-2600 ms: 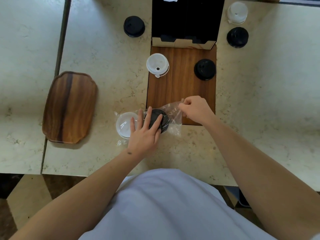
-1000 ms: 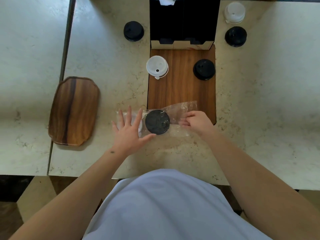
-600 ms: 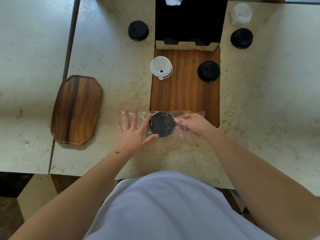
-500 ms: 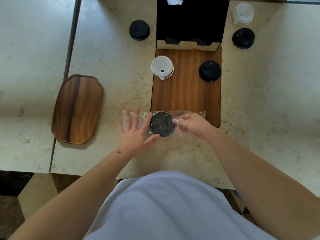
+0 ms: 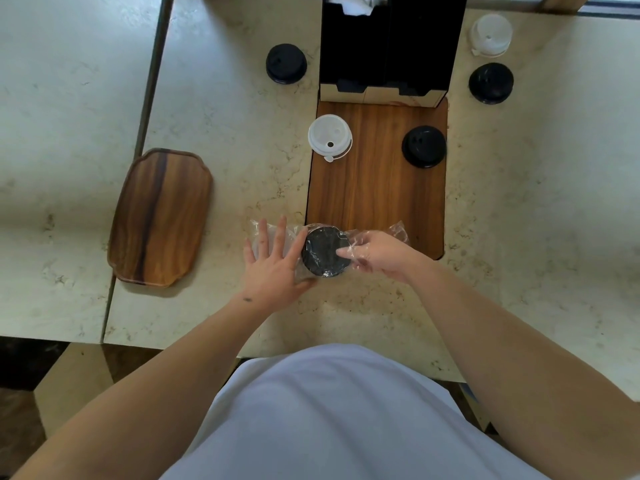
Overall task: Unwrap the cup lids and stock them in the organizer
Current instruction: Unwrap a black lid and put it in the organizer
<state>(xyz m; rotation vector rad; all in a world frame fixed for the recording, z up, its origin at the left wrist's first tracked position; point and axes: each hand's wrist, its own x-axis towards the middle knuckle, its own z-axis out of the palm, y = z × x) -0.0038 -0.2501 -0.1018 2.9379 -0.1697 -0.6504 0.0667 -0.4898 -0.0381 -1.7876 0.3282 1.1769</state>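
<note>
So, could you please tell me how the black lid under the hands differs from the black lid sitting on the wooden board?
The black lid under the hands is wrapped in clear plastic; the black lid on the board is bare. The wrapped one is flanked by the left hand and right hand, while the bare one sits untouched. The wrapped lid straddles the wooden board's near edge; the bare one lies near its far right corner. Both are round, black and outside the organizer.

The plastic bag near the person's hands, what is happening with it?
A person is unwrapping cup lids. The left hand lies flat on the clear plastic bag, holding it down, while the right hand reaches inside toward the black lid. Other black and white lids lie loose around the black organizer; none looks stocked yet.
</note>
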